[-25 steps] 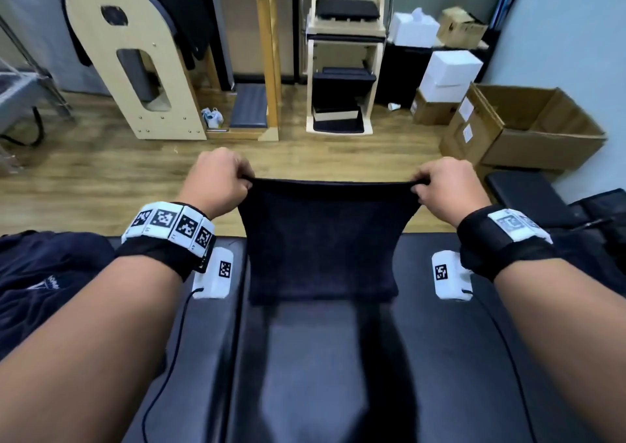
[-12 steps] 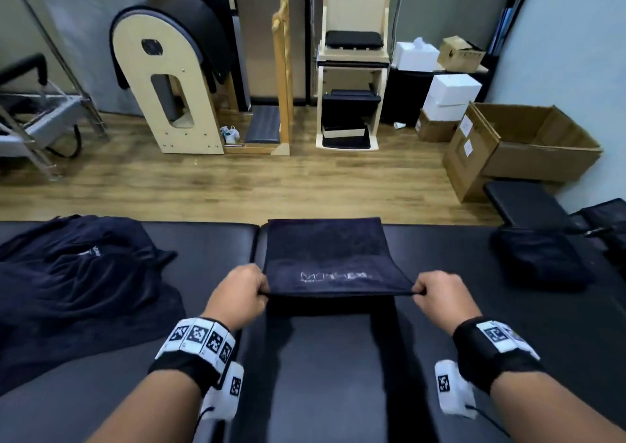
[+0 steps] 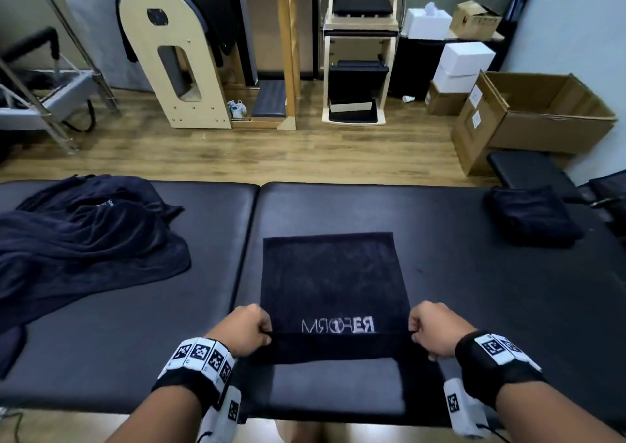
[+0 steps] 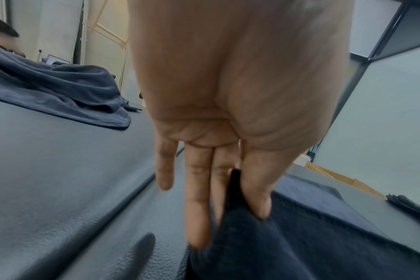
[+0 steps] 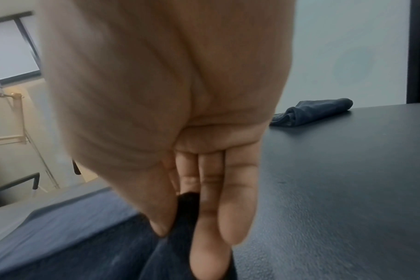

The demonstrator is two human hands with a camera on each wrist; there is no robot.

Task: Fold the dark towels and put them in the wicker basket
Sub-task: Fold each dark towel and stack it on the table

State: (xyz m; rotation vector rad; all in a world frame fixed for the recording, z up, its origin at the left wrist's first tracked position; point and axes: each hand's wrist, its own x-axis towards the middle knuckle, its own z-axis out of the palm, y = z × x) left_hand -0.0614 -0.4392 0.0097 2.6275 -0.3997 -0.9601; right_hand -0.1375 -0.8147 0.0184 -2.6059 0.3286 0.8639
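A dark towel [image 3: 333, 280] with mirrored white lettering lies flat on the black padded table [image 3: 474, 293], its near edge raised. My left hand [image 3: 245, 329] pinches the near left corner and my right hand [image 3: 430, 329] pinches the near right corner. In the left wrist view the thumb and fingers [image 4: 197, 199] clamp dark towel cloth [image 4: 288, 236]. The right wrist view shows the same pinch on the towel cloth [image 5: 187, 204]. A heap of unfolded dark towels [image 3: 81, 239] lies on the table's left. One folded dark towel [image 3: 531, 215] sits at the far right. No wicker basket is in view.
Beyond the table's far edge is wooden floor [image 3: 305, 151] with exercise equipment [image 3: 183, 56], a wooden stand [image 3: 359, 52], white boxes [image 3: 460, 63] and an open cardboard box [image 3: 542, 110]. A black padded bench [image 3: 528, 175] stands at the right.
The towel hung from my raised hands a second ago. I have lowered it onto the table and drawn the near edge toward me, so it now lies spread flat.
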